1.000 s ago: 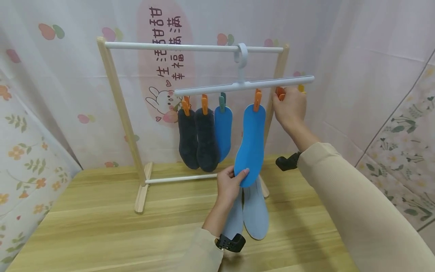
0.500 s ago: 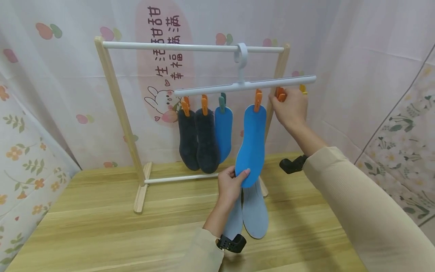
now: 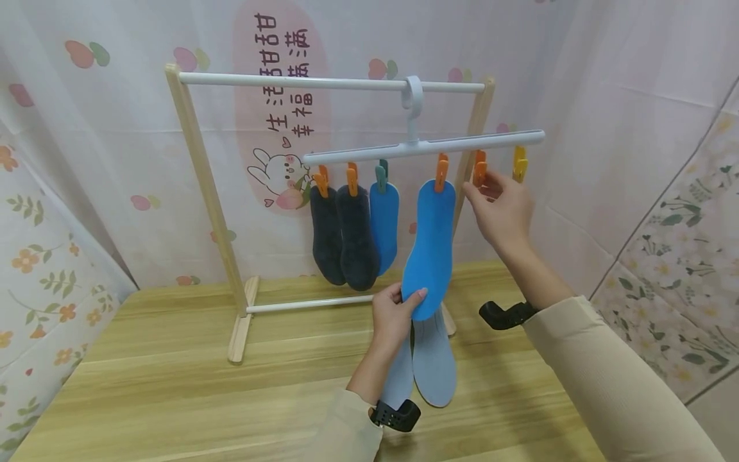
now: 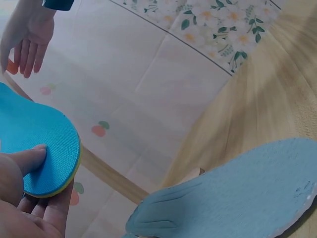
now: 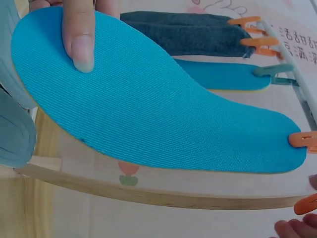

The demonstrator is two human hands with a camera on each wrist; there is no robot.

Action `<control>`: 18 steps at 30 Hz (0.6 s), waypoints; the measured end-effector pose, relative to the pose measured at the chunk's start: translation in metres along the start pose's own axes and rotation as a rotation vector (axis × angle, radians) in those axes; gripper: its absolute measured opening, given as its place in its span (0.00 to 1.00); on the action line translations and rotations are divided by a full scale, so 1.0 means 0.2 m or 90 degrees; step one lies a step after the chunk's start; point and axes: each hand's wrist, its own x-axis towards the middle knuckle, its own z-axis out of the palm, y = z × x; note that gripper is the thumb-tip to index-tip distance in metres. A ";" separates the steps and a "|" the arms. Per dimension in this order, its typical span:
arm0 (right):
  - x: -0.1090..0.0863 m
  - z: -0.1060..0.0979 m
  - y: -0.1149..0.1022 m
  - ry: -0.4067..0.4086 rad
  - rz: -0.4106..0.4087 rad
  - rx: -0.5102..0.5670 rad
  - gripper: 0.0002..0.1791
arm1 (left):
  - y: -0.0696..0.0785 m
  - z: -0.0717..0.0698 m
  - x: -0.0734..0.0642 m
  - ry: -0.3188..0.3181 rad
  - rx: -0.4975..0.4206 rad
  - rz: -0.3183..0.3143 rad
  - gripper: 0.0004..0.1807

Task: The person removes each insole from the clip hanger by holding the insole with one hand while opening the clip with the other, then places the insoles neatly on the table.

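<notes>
Here, the left hand (image 3: 392,321) pinches the blue insole (image 3: 430,250) by its lower end; above that grip, the right hand (image 3: 508,208), fingers parted beside an orange clip (image 3: 480,168), sits lower than 0.5 s ago.

Four hung insoles (image 3: 430,244) below the hanger (image 3: 424,148) (two loose insoles (image 3: 434,367) on the table (image 3: 173,398))

A gap ran between the left wooden post (image 3: 206,186) and the dark insoles (image 3: 358,240); a narrower one parted the rear blue insole (image 3: 385,221) from the front blue insole (image 3: 432,240). The hanger bar (image 3: 444,146) barred the way above the right grip (image 3: 503,208), an orange peg (image 3: 480,167) and a yellow peg (image 3: 520,164) hung close by, and grey insoles (image 3: 434,366) obstructed below the left grip (image 3: 394,317).
</notes>
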 end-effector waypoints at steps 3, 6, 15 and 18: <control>0.01 0.00 0.00 0.027 -0.020 -0.002 0.26 | 0.00 0.00 0.00 0.001 0.001 -0.002 0.16; 0.02 0.00 -0.03 0.061 -0.028 0.002 0.28 | 0.00 0.00 0.00 0.000 0.001 -0.006 0.16; -0.05 0.00 -0.12 0.192 -0.022 0.084 0.26 | 0.00 0.00 -0.01 -0.005 0.000 -0.007 0.16; -0.07 0.02 -0.15 0.214 -0.092 0.088 0.24 | 0.00 0.01 -0.01 -0.009 -0.002 -0.004 0.17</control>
